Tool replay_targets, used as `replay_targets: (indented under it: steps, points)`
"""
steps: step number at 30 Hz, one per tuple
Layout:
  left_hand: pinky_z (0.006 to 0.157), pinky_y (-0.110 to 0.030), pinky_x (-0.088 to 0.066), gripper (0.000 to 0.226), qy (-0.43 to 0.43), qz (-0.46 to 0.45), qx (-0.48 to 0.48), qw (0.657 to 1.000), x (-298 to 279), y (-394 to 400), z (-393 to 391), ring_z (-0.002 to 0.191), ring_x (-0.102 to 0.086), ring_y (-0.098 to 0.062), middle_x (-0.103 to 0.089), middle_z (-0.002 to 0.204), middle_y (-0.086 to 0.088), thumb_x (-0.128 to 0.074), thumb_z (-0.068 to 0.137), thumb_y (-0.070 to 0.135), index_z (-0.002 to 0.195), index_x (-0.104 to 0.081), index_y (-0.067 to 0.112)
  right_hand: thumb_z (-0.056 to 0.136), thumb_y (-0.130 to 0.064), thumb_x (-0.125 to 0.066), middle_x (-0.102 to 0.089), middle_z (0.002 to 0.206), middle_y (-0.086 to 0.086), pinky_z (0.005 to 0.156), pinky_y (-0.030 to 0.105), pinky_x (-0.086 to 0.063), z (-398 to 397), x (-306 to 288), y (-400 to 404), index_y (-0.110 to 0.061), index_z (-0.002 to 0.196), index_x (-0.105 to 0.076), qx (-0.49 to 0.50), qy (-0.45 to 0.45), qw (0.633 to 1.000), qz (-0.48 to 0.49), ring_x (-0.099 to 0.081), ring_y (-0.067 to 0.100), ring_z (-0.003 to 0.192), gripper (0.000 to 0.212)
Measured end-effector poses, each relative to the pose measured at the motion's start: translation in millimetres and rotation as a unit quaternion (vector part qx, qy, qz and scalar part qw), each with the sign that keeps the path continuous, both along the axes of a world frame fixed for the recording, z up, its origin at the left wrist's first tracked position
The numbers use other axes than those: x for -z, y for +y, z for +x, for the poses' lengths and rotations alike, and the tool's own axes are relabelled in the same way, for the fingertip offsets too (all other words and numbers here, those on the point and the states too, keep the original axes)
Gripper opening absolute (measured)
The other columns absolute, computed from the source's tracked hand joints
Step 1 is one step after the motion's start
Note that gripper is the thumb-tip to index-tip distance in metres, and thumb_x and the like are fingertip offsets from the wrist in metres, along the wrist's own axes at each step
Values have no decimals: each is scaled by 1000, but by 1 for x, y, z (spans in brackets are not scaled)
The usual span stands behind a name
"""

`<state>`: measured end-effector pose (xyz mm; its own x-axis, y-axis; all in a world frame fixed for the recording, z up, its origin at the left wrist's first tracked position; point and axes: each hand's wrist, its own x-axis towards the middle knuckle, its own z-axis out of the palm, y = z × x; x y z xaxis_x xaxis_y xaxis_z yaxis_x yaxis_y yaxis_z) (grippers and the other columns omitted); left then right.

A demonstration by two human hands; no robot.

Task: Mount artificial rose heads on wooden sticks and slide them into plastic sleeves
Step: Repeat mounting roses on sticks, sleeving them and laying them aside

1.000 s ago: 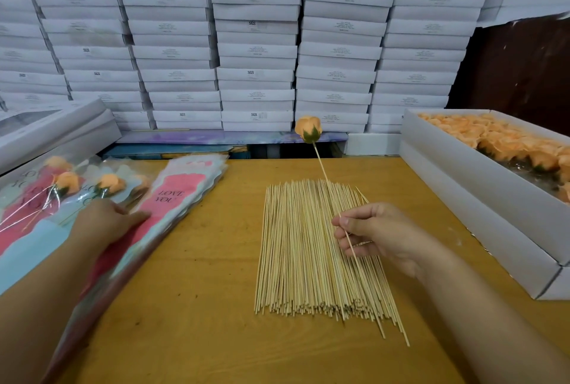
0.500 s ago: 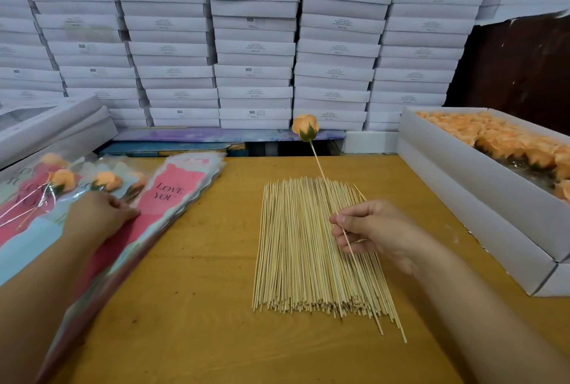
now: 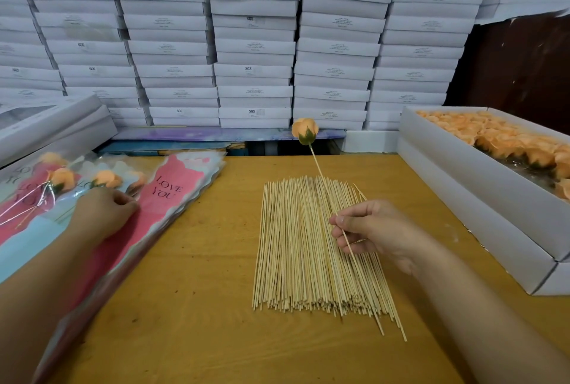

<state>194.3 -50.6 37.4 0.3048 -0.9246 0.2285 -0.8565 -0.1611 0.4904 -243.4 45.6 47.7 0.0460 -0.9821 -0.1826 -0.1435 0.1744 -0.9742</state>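
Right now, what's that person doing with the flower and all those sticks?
They are making wrapped roses. The right hand pinches a thin wooden stick with an orange rose head already on its tip, held up over the pile of loose sticks on the table. The left hand rests on the stack of plastic sleeves printed LOVE YOU, beside finished roses already wrapped. This rose is not in a sleeve yet. More rose heads fill the white box on the right.
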Motion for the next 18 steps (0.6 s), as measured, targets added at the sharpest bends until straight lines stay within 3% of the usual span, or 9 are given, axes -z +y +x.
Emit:
replay_targets:
  steps: [5, 9, 13, 18]
  points:
    - [72, -37, -40, 19, 19, 3, 18, 1000, -5, -2, -5, 81, -54, -28, -67, 96, -18, -60, 98, 14, 80, -65, 8, 91, -9, -70, -77, 84, 11, 61, 27, -59, -1, 1, 0, -6, 93, -76, -3, 1, 1000, 5, -72, 17, 69, 7]
    - [74, -37, -46, 5, 74, -5, 38, 997, -8, 2, -16, 88, -57, -26, -62, 104, -10, -63, 97, 14, 99, -67, 13, 90, -9, -70, -77, 85, 11, 61, 27, -58, -1, 1, 0, -6, 94, -76, -2, -10, 1000, 14, -72, 17, 69, 7]
    - [60, -25, -53, 22, 205, 17, 61, 977, -13, 15, -39, 71, -59, -19, -65, 87, -8, -72, 90, 5, 112, -70, 9, 91, -8, -69, -77, 89, 11, 59, 26, -58, 0, -1, 0, -4, 96, -76, -7, -20, 1000, 23, -73, 18, 72, 9]
    - [60, -32, -60, 28, 402, 62, 97, 909, -13, 42, -86, 64, -68, -24, -72, 83, -14, -70, 87, -6, 108, -68, 13, 89, -8, -70, -78, 94, 10, 58, 26, -58, 2, -2, 2, -4, 95, -76, -6, -26, 999, 22, -76, 23, 85, 10]
